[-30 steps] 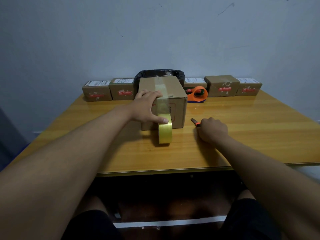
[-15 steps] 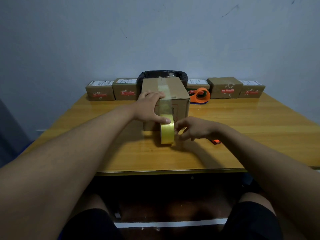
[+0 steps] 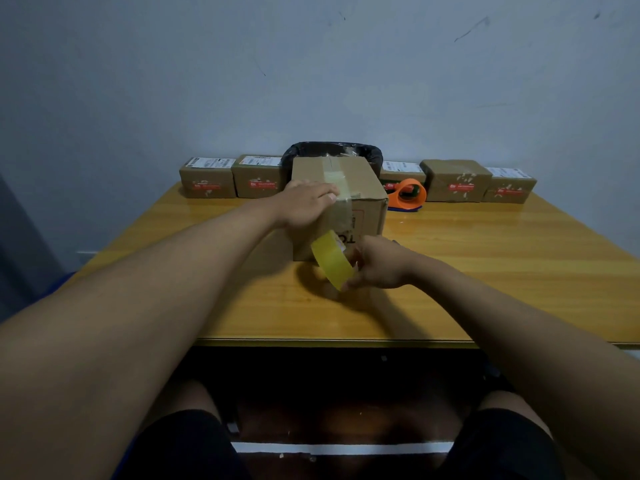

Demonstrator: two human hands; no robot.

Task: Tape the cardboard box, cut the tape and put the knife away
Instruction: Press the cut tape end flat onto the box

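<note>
A brown cardboard box (image 3: 369, 183) stands mid-table with a strip of clear tape running over its top and down its front. My left hand (image 3: 306, 206) lies on the box's front top edge and holds it, fingers on the tape. My right hand (image 3: 379, 263) grips the yellow tape roll (image 3: 330, 259), which is tilted just in front of the box and joined to it by the strip. The knife is mostly hidden. Only a small dark tip (image 3: 394, 241) shows behind my right wrist.
The wooden table (image 3: 512, 258) carries a row of small labelled boxes (image 3: 207, 181) along the wall. An orange tape dispenser (image 3: 408, 195) lies right of the big box. A black-lined bin (image 3: 332, 148) sits behind the box. My knees are below the table's front edge.
My right hand left the knife on the table, moved left and took the tape roll, then tilted it and pulled it toward me. My left hand slid up onto the box's top edge.
</note>
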